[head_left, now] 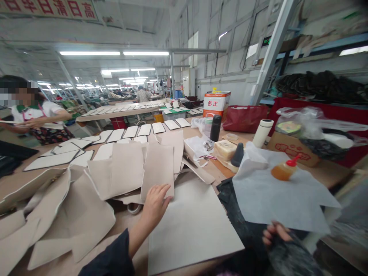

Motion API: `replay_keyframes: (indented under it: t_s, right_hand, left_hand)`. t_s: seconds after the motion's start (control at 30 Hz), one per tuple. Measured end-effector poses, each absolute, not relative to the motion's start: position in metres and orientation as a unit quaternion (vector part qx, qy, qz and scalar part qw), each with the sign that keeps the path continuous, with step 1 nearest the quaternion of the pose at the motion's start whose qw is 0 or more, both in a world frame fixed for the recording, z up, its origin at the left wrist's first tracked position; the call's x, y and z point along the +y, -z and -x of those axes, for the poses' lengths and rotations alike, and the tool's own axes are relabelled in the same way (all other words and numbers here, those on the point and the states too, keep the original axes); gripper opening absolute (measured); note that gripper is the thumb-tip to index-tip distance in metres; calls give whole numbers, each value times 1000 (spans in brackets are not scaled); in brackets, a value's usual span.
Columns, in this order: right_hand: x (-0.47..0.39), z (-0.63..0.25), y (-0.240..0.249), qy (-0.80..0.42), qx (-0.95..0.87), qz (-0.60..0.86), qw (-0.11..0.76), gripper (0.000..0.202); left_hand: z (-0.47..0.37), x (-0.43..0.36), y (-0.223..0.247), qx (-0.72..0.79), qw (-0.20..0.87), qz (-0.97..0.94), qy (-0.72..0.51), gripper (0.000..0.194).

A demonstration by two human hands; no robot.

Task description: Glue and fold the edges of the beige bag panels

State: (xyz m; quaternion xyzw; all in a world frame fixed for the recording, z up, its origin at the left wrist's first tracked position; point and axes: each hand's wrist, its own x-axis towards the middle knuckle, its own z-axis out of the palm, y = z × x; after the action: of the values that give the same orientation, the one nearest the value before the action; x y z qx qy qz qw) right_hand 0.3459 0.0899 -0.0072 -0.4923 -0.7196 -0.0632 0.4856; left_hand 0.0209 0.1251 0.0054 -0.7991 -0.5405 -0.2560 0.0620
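Observation:
My left hand [156,203] reaches over the table with its fingers stretched out, resting at the lower edge of an upright beige leather-like panel [158,165]. Just below and right of it lies a large flat pale sheet [192,226]. Lower right, my right hand [276,233] is somewhat blurred, its fingers curled in; whatever it holds, if anything, is hidden. Near it, a white paper sheet [281,199] bears a bottle of amber liquid with a red tip [286,169]. More folded beige pieces [74,214] are heaped to the left.
Dark-edged pale panels [130,132] lie in rows farther back. Toward the right stand a black bottle [215,128], a white flask [262,133], a yellowish block [225,149], a cardboard box [293,149] and a red-and-white can [215,104]. A co-worker [40,115] is at far left.

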Motion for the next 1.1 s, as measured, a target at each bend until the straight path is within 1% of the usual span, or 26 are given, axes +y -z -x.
replay_keyframes:
  t_s: [0.03,0.07,0.1,0.13,0.17,0.2,0.27,0.3,0.37,0.43,0.47,0.53,0.63,0.7,0.77,0.83,0.87,0.9,0.97,1.03,1.07,1.1]
  right_hand:
    - [93,-342,8,-5,-697,496,518,34]
    - [100,-333,8,-107,-667,496,546,33]
    - [110,-319,8,-231,-633,486,556,29]
    - [124,-303,7,-350,-601,470,543,25]
    - [140,-283,7,-444,-578,454,513,25]
    - [157,-262,7,-512,-577,432,468,28]
    - [189,-223,12,-529,-573,451,433,30]
    - [203,-206,17,-527,-572,459,430,29]
    - [222,-180,29,-526,-564,473,425,27]
    - [232,-166,41,-539,-554,479,416,27]
    - [234,-162,46,-548,-547,480,413,29]
    - [232,-161,50,-567,-526,482,412,36]
    - [218,-172,44,-597,-494,479,413,46]
    - [204,-182,39,-620,-483,464,408,43]
    - [189,-191,36,-643,-477,447,399,37]
    - [172,-197,35,-660,-474,439,383,32]
    - [163,-199,35,-664,-475,438,375,30]
    - [155,-200,34,-666,-478,438,369,28]
    - [140,-201,31,-665,-488,432,365,26]
    - [127,-200,24,-649,-510,423,375,24]
    - [122,-199,21,-637,-521,420,381,24]
    - [118,-198,18,-624,-532,420,388,23]
  left_hand:
    - [-15,127,-2,-551,75,791,255,29]
    - [-8,129,1,-565,89,779,258,30]
    - [0,132,4,-583,102,761,266,31]
    - [9,135,8,-604,111,737,281,33]
    - [19,139,13,-627,114,709,302,37]
    - [28,143,17,-651,105,678,327,40]
    - [42,152,24,-698,49,608,376,48]
    - [46,157,27,-715,-1,577,395,49]
    - [50,165,28,-726,-111,540,412,43]
    - [48,168,23,-714,-180,538,410,32]
    - [46,166,18,-704,-200,542,413,29]
    - [39,155,6,-675,-255,532,443,31]
    - [26,121,-7,-609,-405,462,502,37]
    - [19,94,-7,-591,-468,421,505,39]
    - [15,67,3,-604,-484,417,476,39]
    - [14,47,19,-639,-461,443,428,40]
    - [16,40,26,-664,-422,464,407,42]
    - [17,34,32,-691,-357,486,397,44]
    - [20,30,37,-725,-174,533,400,47]
    - [17,31,31,-705,-12,579,408,45]
    - [12,34,25,-683,29,607,406,41]
    - [6,37,19,-661,43,633,400,35]
